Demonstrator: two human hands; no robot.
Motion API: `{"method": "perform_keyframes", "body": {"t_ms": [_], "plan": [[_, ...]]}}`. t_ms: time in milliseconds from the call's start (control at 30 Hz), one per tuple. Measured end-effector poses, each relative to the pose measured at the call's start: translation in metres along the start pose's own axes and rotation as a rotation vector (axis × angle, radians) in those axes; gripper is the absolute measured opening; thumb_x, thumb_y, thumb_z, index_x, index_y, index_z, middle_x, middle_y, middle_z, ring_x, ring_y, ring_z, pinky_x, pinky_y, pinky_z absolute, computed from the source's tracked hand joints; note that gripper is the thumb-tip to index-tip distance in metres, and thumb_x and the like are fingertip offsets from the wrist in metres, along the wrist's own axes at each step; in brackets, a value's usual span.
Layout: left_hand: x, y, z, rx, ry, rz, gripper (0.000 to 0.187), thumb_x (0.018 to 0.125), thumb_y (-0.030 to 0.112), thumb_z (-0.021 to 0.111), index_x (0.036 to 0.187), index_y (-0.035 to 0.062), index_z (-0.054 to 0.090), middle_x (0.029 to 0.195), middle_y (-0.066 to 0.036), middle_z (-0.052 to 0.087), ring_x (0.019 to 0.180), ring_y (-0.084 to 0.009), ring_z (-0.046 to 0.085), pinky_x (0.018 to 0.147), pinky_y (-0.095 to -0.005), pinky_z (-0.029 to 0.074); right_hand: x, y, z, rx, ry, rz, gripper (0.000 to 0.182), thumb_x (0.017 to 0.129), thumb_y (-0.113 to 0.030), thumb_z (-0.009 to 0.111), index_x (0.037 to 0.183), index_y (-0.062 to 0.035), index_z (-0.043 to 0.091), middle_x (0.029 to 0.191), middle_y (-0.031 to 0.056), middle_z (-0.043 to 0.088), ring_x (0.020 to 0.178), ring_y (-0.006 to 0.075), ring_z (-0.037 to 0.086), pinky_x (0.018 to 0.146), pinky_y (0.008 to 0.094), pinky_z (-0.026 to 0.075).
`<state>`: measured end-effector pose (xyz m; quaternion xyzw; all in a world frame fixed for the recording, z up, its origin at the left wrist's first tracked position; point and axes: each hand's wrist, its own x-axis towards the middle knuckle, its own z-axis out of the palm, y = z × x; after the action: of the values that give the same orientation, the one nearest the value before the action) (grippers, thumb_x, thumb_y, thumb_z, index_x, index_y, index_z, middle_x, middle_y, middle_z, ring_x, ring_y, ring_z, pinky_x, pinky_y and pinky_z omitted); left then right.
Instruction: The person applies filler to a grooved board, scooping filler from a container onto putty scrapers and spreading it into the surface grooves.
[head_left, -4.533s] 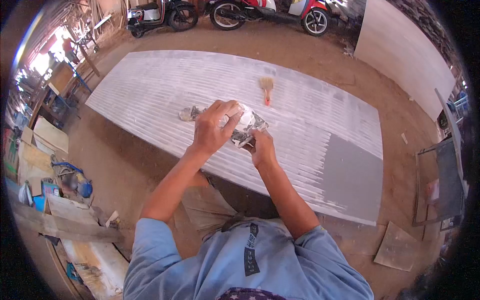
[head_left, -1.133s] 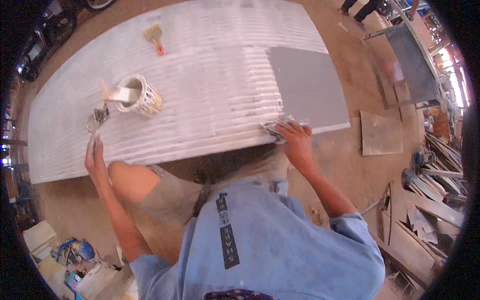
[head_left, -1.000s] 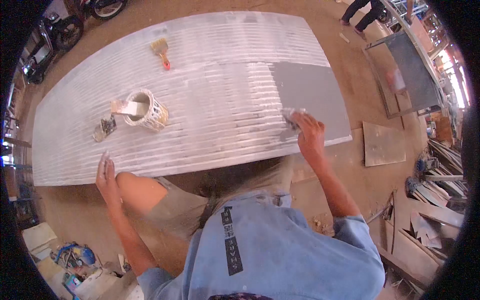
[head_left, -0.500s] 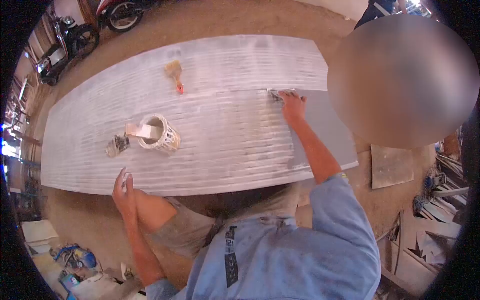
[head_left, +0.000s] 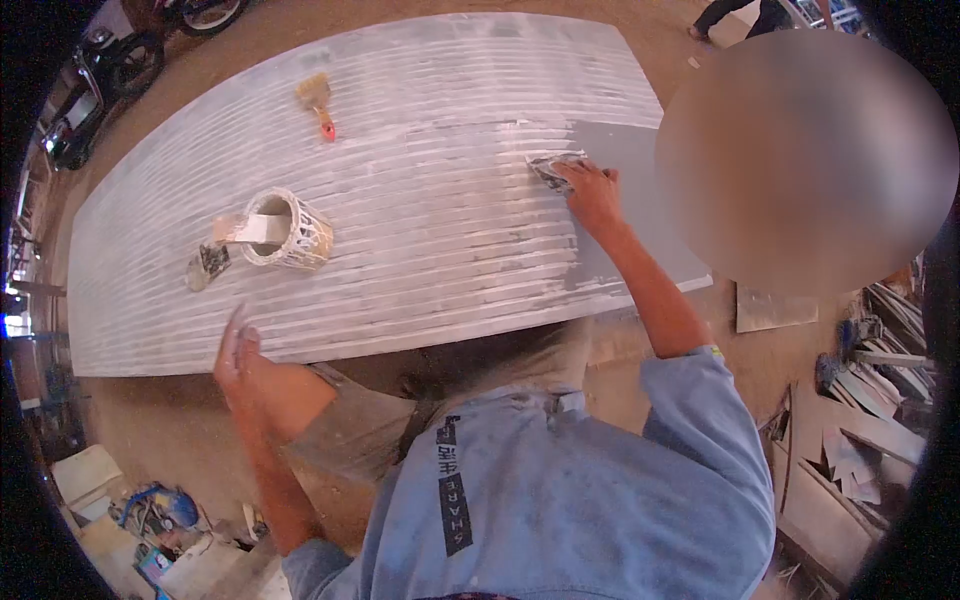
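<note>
right hand [head_left: 596,194] grips scraper [head_left: 551,172] | slid toward panel's near edge [head_left: 450,336] | left hand [head_left: 236,352] released

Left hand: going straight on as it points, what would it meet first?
Likely the bucket or the flat tool at its rim; the height of the left hand above the panel is unclear.

The long pale board [head_left: 420,240] lies flat, streaked with white ridges, its right part smooth grey. A smeared scraper [head_left: 548,172] rests against it under the right hand [head_left: 595,195], beside the grey. An open, white-crusted bucket [head_left: 308,238] stands on the board, a flat tool [head_left: 258,229] across its mouth. A smeared spreader [head_left: 208,266] lies just beside; farther off, a red-tipped brush [head_left: 318,104].
</note>
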<state>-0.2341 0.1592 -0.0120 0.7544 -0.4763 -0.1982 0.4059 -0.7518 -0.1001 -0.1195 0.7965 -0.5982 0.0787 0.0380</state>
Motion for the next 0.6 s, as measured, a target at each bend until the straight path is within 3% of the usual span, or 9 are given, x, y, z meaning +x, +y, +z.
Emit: {"method": "perform_keyframes", "body": {"t_ms": [33, 67, 133, 200, 300, 433, 600], "plan": [[-0.011, 0.031, 0.010, -0.203, -0.144, -0.082, 0.049, 0.101, 0.039, 0.060, 0.135, 0.0036, 0.063, 0.135, -0.020, 0.063, 0.125, -0.0313, 0.059, 0.108, -0.0434, 0.044, -0.006, 0.001, 0.000, -0.004, 0.012, -0.013, 0.058, 0.081, 0.001, 0.058, 0.132, -0.0246, 0.064, 0.138, -0.0036, 0.064, 0.131, 0.0210, 0.053, 0.100, 0.0514, 0.035], [-0.026, 0.082, 0.028, -0.518, -0.278, 0.183, 0.057, 0.100, 0.046, 0.058, 0.139, 0.0039, 0.059, 0.137, -0.024, 0.060, 0.128, -0.0350, 0.056, 0.108, -0.0475, 0.043, -0.011, 0.002, 0.001, -0.006, 0.006, -0.010, 0.058, 0.081, 0.001, 0.058, 0.132, -0.0246, 0.064, 0.138, -0.0036, 0.064, 0.131, 0.0210, 0.053, 0.100, 0.0514, 0.035], [-0.044, 0.123, 0.063, -0.963, -0.591, 0.450, 0.076, 0.097, 0.060, 0.054, 0.144, 0.0010, 0.051, 0.142, -0.027, 0.053, 0.133, -0.0396, 0.051, 0.109, -0.0520, 0.040, -0.023, 0.001, 0.002, 0.039, -0.004, -0.014, 0.060, 0.079, 0.003, 0.059, 0.132, -0.0244, 0.065, 0.138, -0.0033, 0.064, 0.131, 0.0213, 0.053, 0.100, 0.0501, 0.035], [-0.061, 0.155, 0.099, -1.378, -0.932, 0.530, 0.095, 0.091, 0.074, 0.050, 0.148, -0.0017, 0.045, 0.148, -0.030, 0.045, 0.137, -0.0451, 0.044, 0.111, -0.0574, 0.036, -0.034, -0.004, -0.011, 0.034, -0.029, -0.010, 0.060, 0.078, 0.003, 0.059, 0.132, -0.0240, 0.065, 0.139, -0.0033, 0.063, 0.131, 0.0212, 0.053, 0.099, 0.0485, 0.036], [-0.094, 0.223, 0.108, -1.718, -1.348, 0.537, 0.096, 0.086, 0.079, 0.053, 0.147, 0.0057, 0.049, 0.147, -0.034, 0.043, 0.138, -0.0507, 0.038, 0.113, -0.0634, 0.029, -0.053, -0.005, -0.013, 0.019, -0.037, -0.021, 0.062, 0.077, 0.003, 0.059, 0.132, -0.0232, 0.065, 0.139, -0.0031, 0.063, 0.131, 0.0212, 0.054, 0.099, 0.0468, 0.036], [-0.105, 0.266, 0.112, -2.057, -1.514, 0.537, 0.091, 0.087, 0.076, 0.054, 0.148, 0.0088, 0.048, 0.144, -0.032, 0.046, 0.134, -0.0483, 0.043, 0.108, -0.0645, 0.032, -0.079, -0.008, -0.021, 0.060, -0.052, -0.010, 0.064, 0.075, 0.003, 0.059, 0.133, -0.0228, 0.064, 0.140, -0.0034, 0.062, 0.131, 0.0216, 0.054, 0.102, 0.0484, 0.036], [-0.113, 0.290, 0.116, -2.262, -1.558, 0.527, 0.084, 0.088, 0.071, 0.056, 0.149, 0.0127, 0.048, 0.139, -0.030, 0.050, 0.129, -0.0453, 0.048, 0.102, -0.0659, 0.037, -0.117, -0.003, -0.018, -0.004, -0.030, -0.076, 0.063, 0.078, -0.001, 0.061, 0.136, -0.0257, 0.061, 0.143, -0.0050, 0.059, 0.132, 0.0210, 0.051, 0.097, 0.0525, 0.038]]}}
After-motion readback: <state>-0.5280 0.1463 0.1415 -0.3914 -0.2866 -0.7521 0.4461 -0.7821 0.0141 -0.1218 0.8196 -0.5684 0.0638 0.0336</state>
